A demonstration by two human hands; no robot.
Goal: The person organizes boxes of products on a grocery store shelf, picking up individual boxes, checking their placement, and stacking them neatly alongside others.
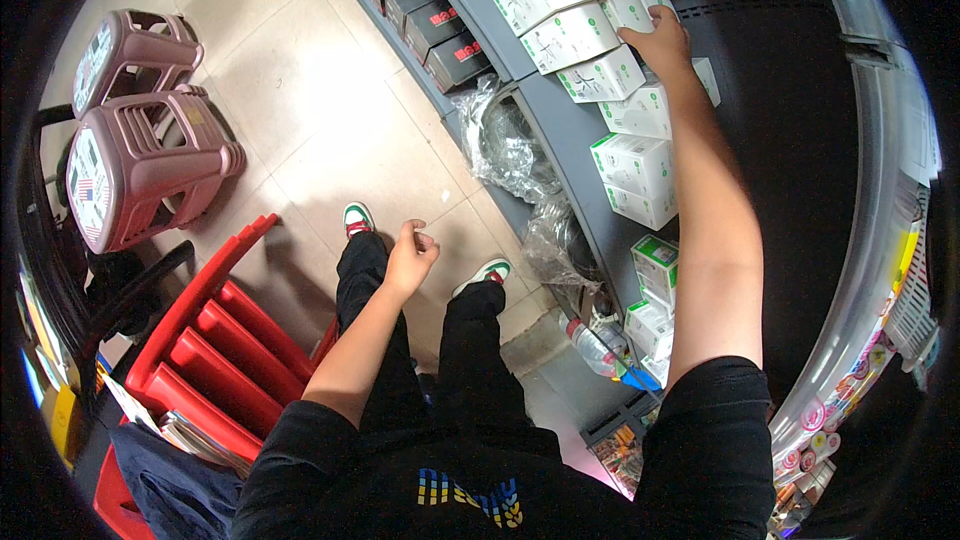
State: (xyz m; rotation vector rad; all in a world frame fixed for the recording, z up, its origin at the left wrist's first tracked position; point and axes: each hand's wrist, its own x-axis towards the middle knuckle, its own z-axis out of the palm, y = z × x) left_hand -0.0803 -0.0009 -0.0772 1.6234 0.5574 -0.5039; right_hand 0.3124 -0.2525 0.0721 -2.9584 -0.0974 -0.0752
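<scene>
My right hand point(664, 45) reaches over the grey shelf with its thumb and fingers on a small white carton point(628, 13), which has green marks and stands in the back row. Part of that carton is hidden by the hand. Close around it stand more white cartons point(574, 37), some with line drawings of what look like light fittings. Below the forearm sit a stacked pair of white boxes point(637, 172) and a green-topped box point(656, 259). My left hand point(411, 261) hangs over the tiled floor, empty, its fingers loosely curled and apart.
A lower shelf holds several black boxes with red writing point(454, 52) and plastic-wrapped goods point(514, 142). A plastic bottle point(592, 345) lies near the shelf's foot. At left are pink plastic stools point(150, 165) and a red plastic chair point(225, 345). A clear shelf edge point(874, 127) curves along the right.
</scene>
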